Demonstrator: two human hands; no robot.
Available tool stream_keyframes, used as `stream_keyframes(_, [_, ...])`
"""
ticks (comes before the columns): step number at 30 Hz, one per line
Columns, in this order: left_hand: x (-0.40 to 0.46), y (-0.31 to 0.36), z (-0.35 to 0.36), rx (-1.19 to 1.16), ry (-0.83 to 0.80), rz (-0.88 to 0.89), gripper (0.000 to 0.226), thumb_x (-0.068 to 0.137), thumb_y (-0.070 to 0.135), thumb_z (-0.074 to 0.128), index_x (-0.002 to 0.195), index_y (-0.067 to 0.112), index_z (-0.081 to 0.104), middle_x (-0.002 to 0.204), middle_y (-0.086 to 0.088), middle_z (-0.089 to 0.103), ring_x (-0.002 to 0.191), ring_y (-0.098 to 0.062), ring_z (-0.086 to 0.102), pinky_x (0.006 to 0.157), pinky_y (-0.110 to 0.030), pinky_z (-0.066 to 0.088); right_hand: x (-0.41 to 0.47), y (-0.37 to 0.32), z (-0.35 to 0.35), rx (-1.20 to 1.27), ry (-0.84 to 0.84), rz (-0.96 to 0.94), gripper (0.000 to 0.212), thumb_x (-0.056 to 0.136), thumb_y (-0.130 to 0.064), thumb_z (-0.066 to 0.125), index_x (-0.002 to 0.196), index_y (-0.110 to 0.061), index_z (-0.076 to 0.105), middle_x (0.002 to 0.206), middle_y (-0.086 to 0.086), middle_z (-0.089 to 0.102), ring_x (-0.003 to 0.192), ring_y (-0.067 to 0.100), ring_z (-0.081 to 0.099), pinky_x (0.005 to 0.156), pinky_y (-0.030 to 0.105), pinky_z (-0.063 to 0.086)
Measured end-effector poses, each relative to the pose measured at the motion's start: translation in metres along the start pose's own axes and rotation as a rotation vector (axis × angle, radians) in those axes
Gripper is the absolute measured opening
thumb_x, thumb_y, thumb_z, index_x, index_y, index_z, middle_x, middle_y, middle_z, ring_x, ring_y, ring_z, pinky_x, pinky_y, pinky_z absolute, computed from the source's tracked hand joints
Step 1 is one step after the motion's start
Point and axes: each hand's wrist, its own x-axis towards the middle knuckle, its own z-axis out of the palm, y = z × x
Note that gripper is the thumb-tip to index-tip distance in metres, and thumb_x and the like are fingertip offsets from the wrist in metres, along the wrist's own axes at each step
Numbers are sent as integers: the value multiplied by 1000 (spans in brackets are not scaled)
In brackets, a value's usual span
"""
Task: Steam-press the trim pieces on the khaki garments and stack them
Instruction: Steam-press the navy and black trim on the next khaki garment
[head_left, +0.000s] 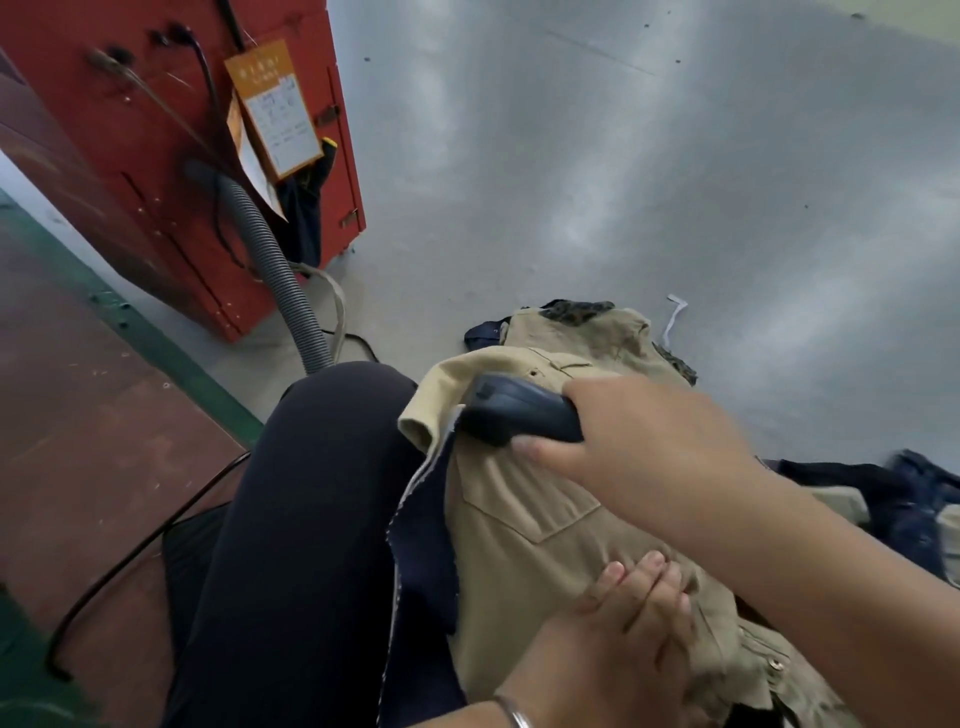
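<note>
Left hand (618, 639) presses flat on khaki garment (524, 514) across lap, fingers straight. Right hand (660, 452) wrapped around dark steam iron (514, 410) at garment's far edge. Ahead: khaki pile (587, 332) on grey floor (675, 182); corrugated hose (280, 280) runs to red cabinet (145, 156).

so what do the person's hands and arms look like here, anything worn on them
Both forearms are bare, with no sleeves in view and no gloves. The left hand has a thin silver-coloured bangle at the wrist. The right hand shows no rings or wristwear.
</note>
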Motion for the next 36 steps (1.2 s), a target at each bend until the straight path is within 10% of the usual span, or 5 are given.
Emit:
stream_keyframes(10, [2, 2, 5, 132, -93, 156, 45, 79, 49, 52, 113, 21, 60, 112, 22, 66, 111, -1, 60, 91, -19, 49, 69, 15, -27, 354, 63, 121, 45, 86, -66, 56, 77, -23, 52, 55, -5, 59, 48, 18, 60, 50, 25, 37])
stream_keyframes(13, [2, 1, -3, 80, -100, 137, 50, 89, 43, 27, 99, 33, 75, 111, 21, 66, 109, -2, 61, 90, -18, 50, 44, 40, -34, 458, 77, 80, 47, 80, -71, 57, 78, -23, 58, 47, -3, 58, 36, 15, 59, 48, 27, 45])
stream_keyframes(18, [0, -2, 2, 116, 51, 140, 58, 96, 22, 18, 94, 29, 76, 110, 17, 68, 110, -3, 61, 90, -18, 49, -43, 67, -21, 288, 23, 18, 54, 59, -94, 33, 90, -53, 47, 72, -39, 59, 58, -5, 59, 50, 30, 44])
stream_keyframes(23, [2, 0, 17, 81, 99, 174, 47, 99, 11, 19, 101, 22, 64, 93, 16, 72, 96, 0, 66, 91, -21, 50, -80, 59, -1, -124, -157, 67, 70, 56, -93, 4, 93, -44, 39, 72, -13, 54, 59, -5, 48, 52, 16, 39])
stream_keyframes(36, [2, -1, -5, 156, -150, 122, 62, 92, 36, 11, 100, 43, 72, 115, 21, 64, 112, -3, 59, 91, -18, 48, 45, 26, -15, 294, 131, 152, 43, 86, -68, 52, 91, -26, 58, 78, -3, 62, 72, 23, 61, 59, 30, 36])
